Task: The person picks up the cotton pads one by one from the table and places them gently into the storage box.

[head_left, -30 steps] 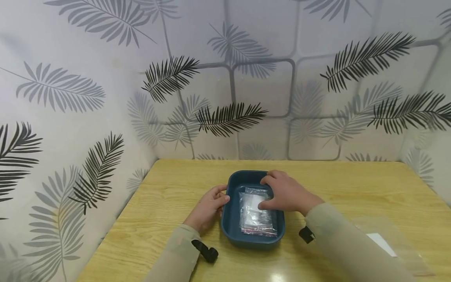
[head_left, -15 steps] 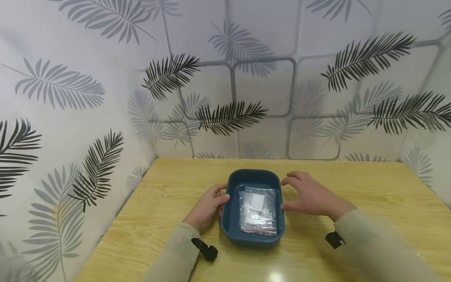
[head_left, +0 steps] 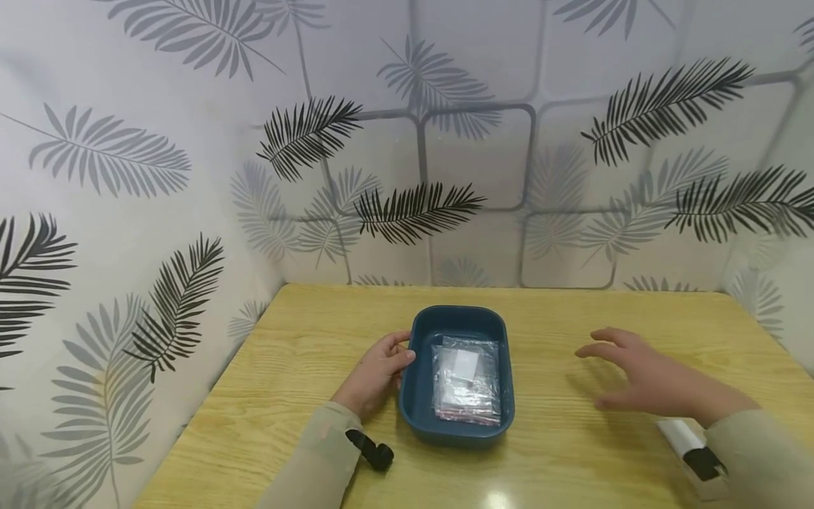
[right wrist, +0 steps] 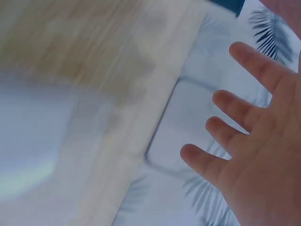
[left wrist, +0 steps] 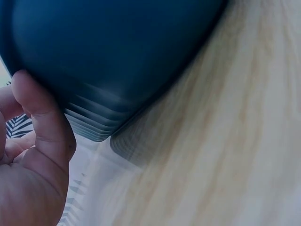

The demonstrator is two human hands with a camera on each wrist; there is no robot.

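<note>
A dark blue plastic tray (head_left: pixel 458 438) stands on the table in the head view. Inside it lies a stack of clear zip bags (head_left: pixel 467 396), with a small white card (head_left: pixel 466 364) showing on top. My left hand (head_left: pixel 375 375) holds the tray by its left side, the thumb at the rim; the left wrist view shows the thumb (left wrist: pixel 40 103) against the tray's wall. Off to the right, my right hand (head_left: pixel 655 378) hovers above the table with fingers spread, holding nothing. In the right wrist view its fingers (right wrist: pixel 230 106) are straight and apart.
A white piece (head_left: pixel 680 437) in clear plastic lies at the table's right, partly hidden by the right sleeve and black wrist strap. The wooden table (head_left: pixel 305 332) meets a leaf-patterned wall (head_left: pixel 470 254) at its back and left.
My right hand has left the bags in the tray and moved right, away from the tray, with its fingers spreading. The left hand and the tray have stayed put.
</note>
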